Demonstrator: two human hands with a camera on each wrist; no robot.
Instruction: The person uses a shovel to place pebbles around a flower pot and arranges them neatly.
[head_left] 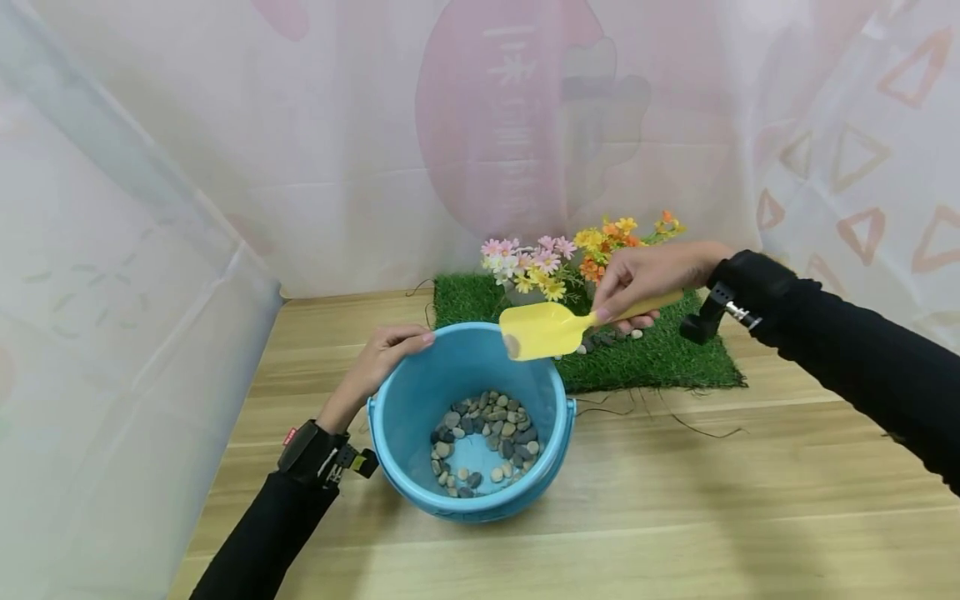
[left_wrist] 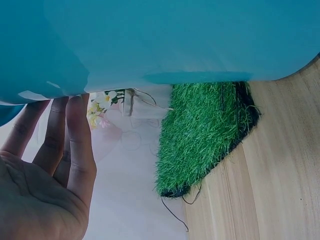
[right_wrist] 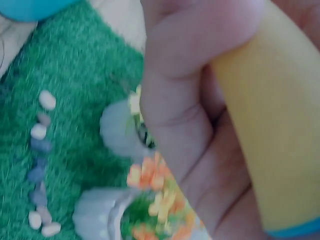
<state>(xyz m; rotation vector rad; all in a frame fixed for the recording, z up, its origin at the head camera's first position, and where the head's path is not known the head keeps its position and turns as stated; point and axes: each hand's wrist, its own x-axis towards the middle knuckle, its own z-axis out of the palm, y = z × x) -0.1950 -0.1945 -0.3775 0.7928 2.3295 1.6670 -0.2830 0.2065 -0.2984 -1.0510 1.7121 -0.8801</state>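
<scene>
A blue bucket (head_left: 468,342) stands on the wooden table with several grey and tan pebbles (head_left: 510,429) lying in its bottom. My left hand (head_left: 382,358) grips its far left rim; in the left wrist view, those fingers (left_wrist: 77,145) reach up the outer wall. In my right hand (head_left: 645,279) is the handle of a yellow toy shovel (head_left: 551,329), also filling much of the right wrist view. The shovel's blade hangs over the bucket's far right rim, and a single pebble (head_left: 512,347) shows at its tip.
Behind the bucket lies a green turf mat (head_left: 667,358). On it are pots of pink flowers (head_left: 546,243) and orange flowers (head_left: 592,271), plus a row of pebbles (right_wrist: 41,145). Loose dark threads (head_left: 701,429) trail from the mat. Printed cloth (head_left: 360,150) hangs behind.
</scene>
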